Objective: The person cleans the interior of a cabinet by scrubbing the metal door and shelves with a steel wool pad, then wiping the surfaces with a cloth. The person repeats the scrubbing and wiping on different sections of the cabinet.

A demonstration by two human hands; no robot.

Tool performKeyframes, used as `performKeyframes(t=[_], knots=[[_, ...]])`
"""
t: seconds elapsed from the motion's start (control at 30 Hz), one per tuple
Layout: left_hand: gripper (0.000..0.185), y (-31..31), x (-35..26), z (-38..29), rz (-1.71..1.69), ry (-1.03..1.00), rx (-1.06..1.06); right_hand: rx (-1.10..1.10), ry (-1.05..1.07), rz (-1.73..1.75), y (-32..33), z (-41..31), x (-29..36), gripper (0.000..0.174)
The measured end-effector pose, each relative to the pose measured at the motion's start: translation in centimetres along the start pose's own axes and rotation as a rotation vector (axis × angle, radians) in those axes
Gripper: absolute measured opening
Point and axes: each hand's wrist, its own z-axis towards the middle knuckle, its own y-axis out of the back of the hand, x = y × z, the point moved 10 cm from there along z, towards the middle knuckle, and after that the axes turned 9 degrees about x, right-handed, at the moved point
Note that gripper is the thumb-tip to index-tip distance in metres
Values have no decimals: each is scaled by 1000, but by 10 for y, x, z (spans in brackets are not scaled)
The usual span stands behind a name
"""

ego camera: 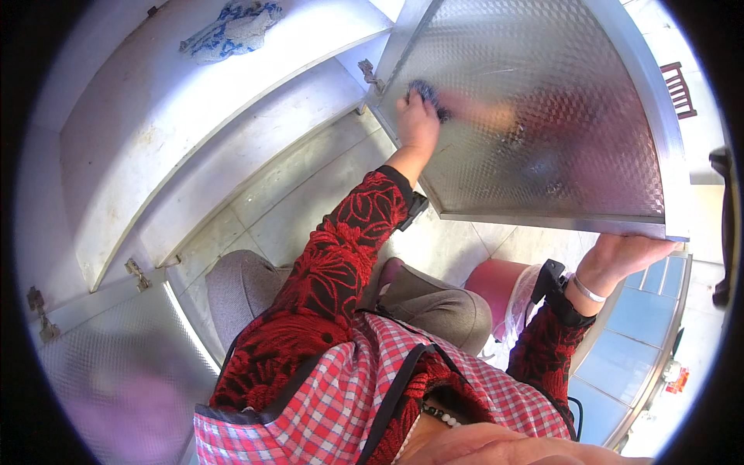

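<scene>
My left hand [419, 121] holds a dark grey scouring pad [427, 96], pressed against the patterned panel [540, 139] of an open cabinet door near its hinge side. A blurred reflection of the hand and red sleeve shows in the panel. At the door's outer corner, my right hand [625, 256] grips the metal frame [558, 224]; some of its fingers are hidden by the frame. Black straps with small devices are on both forearms, and a silver bangle is on the right wrist.
The open white cabinet [174, 122] curves along the left, with a crumpled blue-and-white cloth [235, 29] on its shelf. Another open door [128, 372] stands at lower left. Below the right-hand door is a pink bucket [497, 285] with clear plastic. Metal hinges [370, 75] stick out near the panel.
</scene>
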Motion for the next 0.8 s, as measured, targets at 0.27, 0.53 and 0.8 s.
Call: performKeyframes(t=[0.27, 0.53, 0.8], knots=[[33, 17, -220, -90, -267, -908, -312, 35, 13, -51, -6, -4, 2, 51], [41, -28, -35, -62, -90, -303, -75, 29, -13, -72, 11, 6, -18, 57], [49, -64, -171, -132, -135, -904, -49, -52, -124, 28, 55, 8, -65, 60]])
